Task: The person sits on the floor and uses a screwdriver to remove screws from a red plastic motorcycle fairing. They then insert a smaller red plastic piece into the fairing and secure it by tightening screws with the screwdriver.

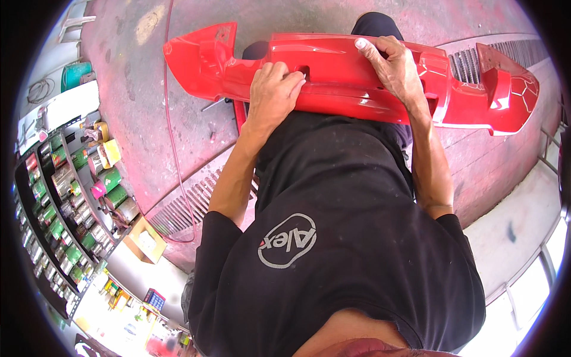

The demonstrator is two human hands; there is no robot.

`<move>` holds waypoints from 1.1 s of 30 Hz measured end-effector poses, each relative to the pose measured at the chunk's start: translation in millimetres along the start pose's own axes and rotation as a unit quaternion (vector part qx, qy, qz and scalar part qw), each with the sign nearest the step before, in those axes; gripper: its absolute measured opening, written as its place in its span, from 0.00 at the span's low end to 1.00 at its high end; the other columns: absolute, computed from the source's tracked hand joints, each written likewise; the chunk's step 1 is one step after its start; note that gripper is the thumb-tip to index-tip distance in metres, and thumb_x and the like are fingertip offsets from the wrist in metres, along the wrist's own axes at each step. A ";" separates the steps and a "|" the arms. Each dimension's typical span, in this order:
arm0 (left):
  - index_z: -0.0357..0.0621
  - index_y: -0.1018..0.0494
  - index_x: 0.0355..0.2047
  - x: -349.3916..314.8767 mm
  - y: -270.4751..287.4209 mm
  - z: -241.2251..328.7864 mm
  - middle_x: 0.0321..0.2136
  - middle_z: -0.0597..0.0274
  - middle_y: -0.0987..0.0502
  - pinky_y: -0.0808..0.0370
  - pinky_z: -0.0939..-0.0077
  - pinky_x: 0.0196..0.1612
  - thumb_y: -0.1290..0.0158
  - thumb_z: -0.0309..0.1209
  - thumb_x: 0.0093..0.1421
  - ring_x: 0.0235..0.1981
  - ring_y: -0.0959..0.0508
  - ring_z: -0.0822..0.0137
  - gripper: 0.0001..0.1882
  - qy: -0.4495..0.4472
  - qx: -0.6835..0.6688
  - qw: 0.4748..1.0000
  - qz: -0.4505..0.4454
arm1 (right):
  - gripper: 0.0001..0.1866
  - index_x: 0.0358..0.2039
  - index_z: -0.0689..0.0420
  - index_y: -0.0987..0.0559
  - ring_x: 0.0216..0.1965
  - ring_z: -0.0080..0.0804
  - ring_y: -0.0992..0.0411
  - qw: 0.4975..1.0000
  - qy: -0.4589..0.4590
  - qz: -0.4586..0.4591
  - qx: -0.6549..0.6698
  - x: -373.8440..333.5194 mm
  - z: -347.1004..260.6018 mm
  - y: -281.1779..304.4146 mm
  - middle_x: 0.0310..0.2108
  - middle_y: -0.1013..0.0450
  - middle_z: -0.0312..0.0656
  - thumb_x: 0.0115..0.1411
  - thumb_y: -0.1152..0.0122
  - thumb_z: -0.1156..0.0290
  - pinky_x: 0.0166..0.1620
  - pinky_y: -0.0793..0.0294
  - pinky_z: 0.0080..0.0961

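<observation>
Across my lap lies a long, glossy red vehicle bumper (pixel 342 74), with its two flared ends reaching out to the left and right. My left hand (pixel 273 92) is on its left part, with thumb and index finger pinched together beside a dark slot. A small pale spot shows at those fingertips; I cannot make out what it is. Over the far edge, right of the middle, my right hand (pixel 395 65) has its fingers curled and its thumb stretched along the red surface. Its fingertips are hidden behind the hand.
Shelves (pixel 62 208) packed with cans stand at the left, with larger green tins (pixel 110 178) and a cardboard box (pixel 144 239) beside them. A thin red hose (pixel 167 101) runs over the stained floor (pixel 128 71). Floor gratings (pixel 196 193) lie nearby, and a pale ledge (pixel 505 220) is at the right.
</observation>
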State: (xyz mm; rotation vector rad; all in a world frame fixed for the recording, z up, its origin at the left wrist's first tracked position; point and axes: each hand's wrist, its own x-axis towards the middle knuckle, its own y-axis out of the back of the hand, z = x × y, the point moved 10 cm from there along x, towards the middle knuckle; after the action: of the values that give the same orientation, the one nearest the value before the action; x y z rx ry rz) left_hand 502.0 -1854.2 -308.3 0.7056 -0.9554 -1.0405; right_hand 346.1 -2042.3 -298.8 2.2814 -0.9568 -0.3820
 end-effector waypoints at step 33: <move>0.44 0.20 0.43 2.7 -33.5 -26.8 0.36 0.58 0.24 0.27 0.55 0.44 0.35 0.28 0.64 0.40 0.23 0.52 0.08 0.008 -0.012 0.998 0.063 | 0.25 0.34 0.63 0.12 0.33 0.43 0.26 0.995 0.085 0.044 -0.003 1.1 -11.2 0.0 0.31 0.16 0.47 0.68 0.30 0.48 0.51 0.26 0.41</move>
State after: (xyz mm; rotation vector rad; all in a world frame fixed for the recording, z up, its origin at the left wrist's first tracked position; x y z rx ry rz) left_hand 513.8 -1867.7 -347.4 0.6255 -0.9603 -0.9317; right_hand 352.2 -2038.2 -290.4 2.2166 -0.9621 -0.1498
